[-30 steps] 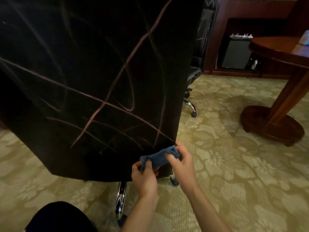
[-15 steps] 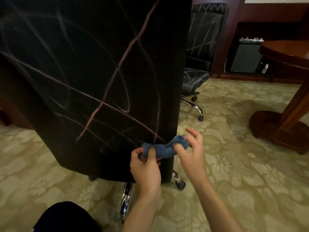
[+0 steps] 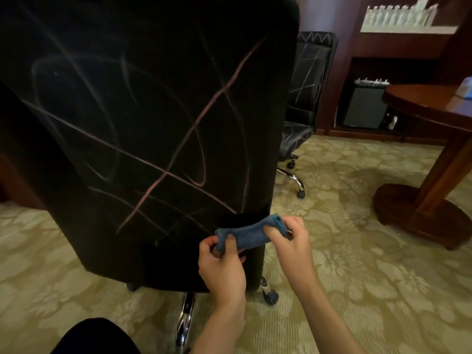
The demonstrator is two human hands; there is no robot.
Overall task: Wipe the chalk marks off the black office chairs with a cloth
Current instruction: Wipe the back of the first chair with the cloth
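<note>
The back of a black office chair [image 3: 143, 129] fills the left and centre of the head view, crossed by pink and pale chalk lines. A blue cloth [image 3: 249, 232] is stretched between my two hands just in front of the chair's lower right corner. My left hand [image 3: 221, 264] pinches the cloth's left end. My right hand [image 3: 291, 241] pinches its right end. A second black office chair [image 3: 307, 93] with white chalk zigzags stands behind to the right.
A round dark wooden table [image 3: 431, 103] on a pedestal base [image 3: 413, 213] stands at the right. A wooden wall unit with a small black fridge [image 3: 365, 106] runs along the back. The near chair's chrome legs and castor [image 3: 270, 296] stick out below. Patterned carpet [image 3: 344, 277] covers the floor.
The view has tilted up and shows more of both chairs. My right hand, half a second ago with fingers spread at the cloth's end, now pinches it, and the cloth is pulled straighter.
</note>
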